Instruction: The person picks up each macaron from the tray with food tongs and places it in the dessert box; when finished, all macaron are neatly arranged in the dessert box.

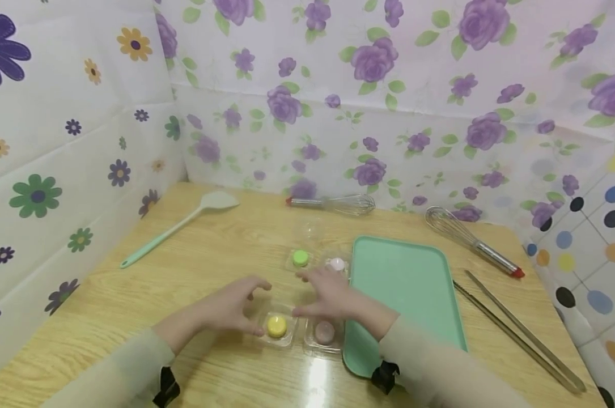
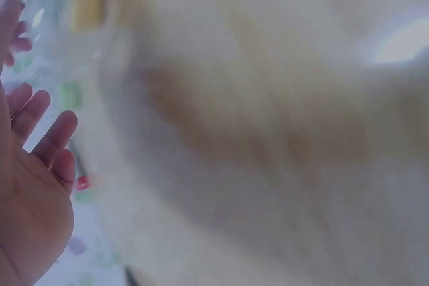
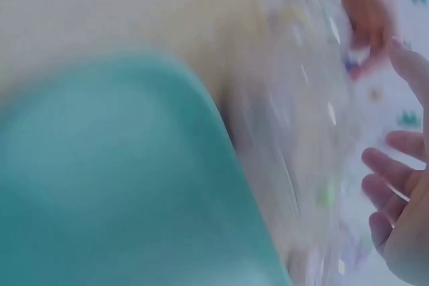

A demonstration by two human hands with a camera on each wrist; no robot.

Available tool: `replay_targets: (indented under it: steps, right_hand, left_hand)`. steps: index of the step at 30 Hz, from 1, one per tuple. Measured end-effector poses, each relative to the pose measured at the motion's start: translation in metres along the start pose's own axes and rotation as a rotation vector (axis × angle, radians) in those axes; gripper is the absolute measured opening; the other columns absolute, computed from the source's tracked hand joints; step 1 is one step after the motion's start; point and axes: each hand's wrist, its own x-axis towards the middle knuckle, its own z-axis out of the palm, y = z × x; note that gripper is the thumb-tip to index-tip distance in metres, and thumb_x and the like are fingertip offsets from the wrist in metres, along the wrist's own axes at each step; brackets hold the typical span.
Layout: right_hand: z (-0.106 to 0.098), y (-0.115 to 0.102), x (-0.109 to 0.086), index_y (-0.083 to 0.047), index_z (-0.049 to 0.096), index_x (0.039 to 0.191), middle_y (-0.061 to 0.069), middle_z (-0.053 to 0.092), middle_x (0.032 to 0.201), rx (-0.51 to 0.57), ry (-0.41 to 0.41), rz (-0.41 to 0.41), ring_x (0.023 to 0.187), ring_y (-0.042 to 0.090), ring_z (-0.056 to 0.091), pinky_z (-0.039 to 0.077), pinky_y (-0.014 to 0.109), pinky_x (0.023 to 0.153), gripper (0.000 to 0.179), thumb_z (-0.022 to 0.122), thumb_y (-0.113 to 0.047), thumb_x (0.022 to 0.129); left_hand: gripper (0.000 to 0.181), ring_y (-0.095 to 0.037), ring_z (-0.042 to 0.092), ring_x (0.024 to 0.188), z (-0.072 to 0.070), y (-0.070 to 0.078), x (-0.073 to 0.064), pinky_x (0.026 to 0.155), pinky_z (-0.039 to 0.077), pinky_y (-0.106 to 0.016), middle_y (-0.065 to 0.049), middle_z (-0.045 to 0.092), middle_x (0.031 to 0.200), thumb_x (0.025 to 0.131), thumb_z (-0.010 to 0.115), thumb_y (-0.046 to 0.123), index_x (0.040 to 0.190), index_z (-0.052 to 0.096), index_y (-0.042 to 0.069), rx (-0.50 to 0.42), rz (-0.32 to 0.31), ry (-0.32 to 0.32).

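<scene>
Both hands hover above the table around small clear plastic boxes holding round macarons. My left hand (image 1: 230,306) has its fingers spread at the left side of the box with the yellow macaron (image 1: 276,326). Over the gap between the boxes, my right hand (image 1: 330,292) is spread too, with nothing in its grasp. Below it sits a mauve macaron (image 1: 325,332) in its box, and a pale lilac macaron (image 1: 336,264) lies just beyond its fingertips. A green macaron (image 1: 300,258) stands farther back. Relaxed fingers (image 3: 385,172) show in the right wrist view, which is blurred.
A mint-green tray (image 1: 404,283) lies right of the boxes, partly under my right forearm. Metal tongs (image 1: 521,334) and a whisk (image 1: 470,241) are farther right. Another whisk (image 1: 333,204) and a clear plastic piece (image 1: 309,228) lie behind. A pale green spatula (image 1: 179,226) rests at left.
</scene>
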Motion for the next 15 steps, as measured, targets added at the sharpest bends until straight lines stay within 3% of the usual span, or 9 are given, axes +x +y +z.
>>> replay_targets:
  steps: [3,9,15]
  right_hand:
    - [-0.013,0.019,0.008,-0.005,0.047,0.134,0.012,0.059,0.121,0.052,0.066,0.013,0.113,0.031,0.049,0.035,0.052,0.097,0.074,0.071,-0.047,0.078]
    - [-0.026,0.045,0.021,-0.01,0.042,0.14,0.013,0.056,0.126,0.121,0.068,0.125,0.107,0.032,0.055,0.04,0.051,0.094,0.074,0.069,-0.045,0.081]
    - [-0.036,0.062,0.037,-0.013,0.038,0.142,0.009,0.055,0.129,0.125,0.094,0.214,0.121,0.034,0.046,0.036,0.051,0.099,0.073,0.066,-0.046,0.084]
  left_hand:
    - [0.089,-0.033,0.051,0.11,-0.014,0.004,0.01,0.087,0.047,-0.045,-0.012,0.043,0.138,0.067,0.082,0.04,0.138,0.039,0.008,-0.026,-0.029,0.027]
    - [0.087,-0.038,0.048,0.115,-0.036,0.0,0.046,0.093,0.043,-0.048,-0.013,0.039,0.142,0.072,0.079,0.039,0.141,0.035,0.008,-0.042,-0.036,0.054]
    - [0.085,-0.042,0.044,0.121,-0.046,-0.006,0.082,0.099,0.038,-0.05,-0.016,0.036,0.144,0.078,0.074,0.039,0.142,0.031,0.003,-0.043,-0.026,0.056]
